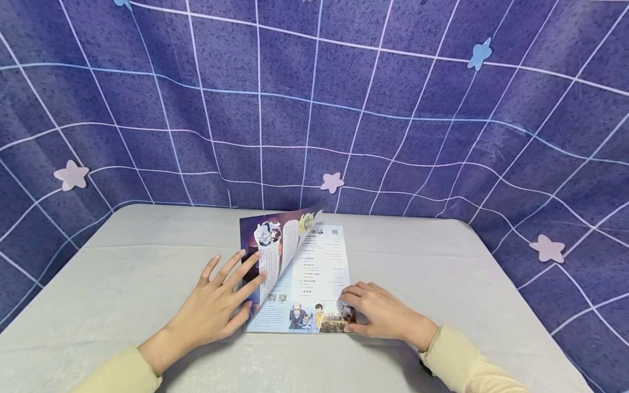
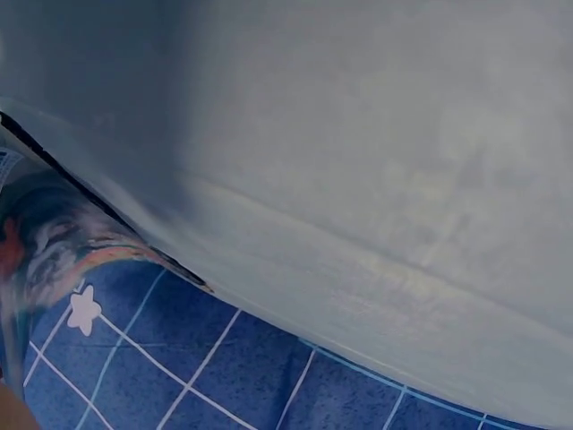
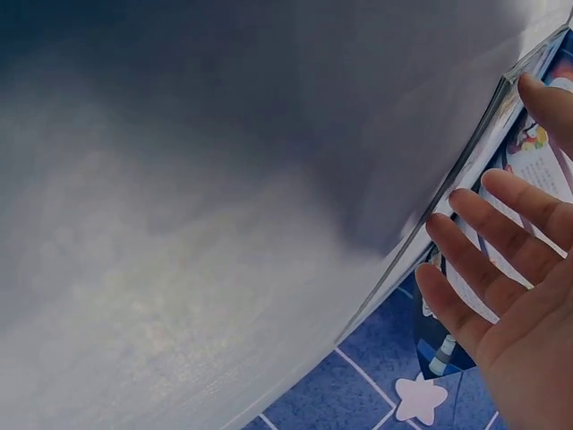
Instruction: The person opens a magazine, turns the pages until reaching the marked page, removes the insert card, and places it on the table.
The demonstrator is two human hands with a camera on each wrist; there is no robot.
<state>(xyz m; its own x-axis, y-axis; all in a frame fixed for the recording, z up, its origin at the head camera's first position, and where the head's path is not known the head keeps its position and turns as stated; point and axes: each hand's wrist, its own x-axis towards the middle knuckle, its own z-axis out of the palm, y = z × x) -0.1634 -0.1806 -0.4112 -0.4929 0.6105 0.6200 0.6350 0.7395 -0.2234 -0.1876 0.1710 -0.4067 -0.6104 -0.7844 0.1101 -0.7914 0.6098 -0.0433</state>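
A magazine (image 1: 319, 273) lies on the table with its front leaf lifted and curving over to the left. The raised leaf (image 1: 275, 240) bears cartoon figures and text; a page with a printed list and pictures shows below it. My left hand (image 1: 218, 300) has its fingers spread straight against the raised leaf near the left side. At the lower right edge of the magazine, my right hand (image 1: 380, 311) rests with its fingertips on the page. The right wrist view shows those fingers (image 3: 470, 273) fairly straight along the magazine's edge. Only a sliver of the left hand (image 2: 13, 412) appears in the left wrist view.
A pale cloth covers the table (image 1: 432, 262). Behind it hangs a dark blue curtain (image 1: 295, 109) with a grid of lines and stars, meeting the table's far edge. Something dark (image 1: 425, 367) sits under the right sleeve.
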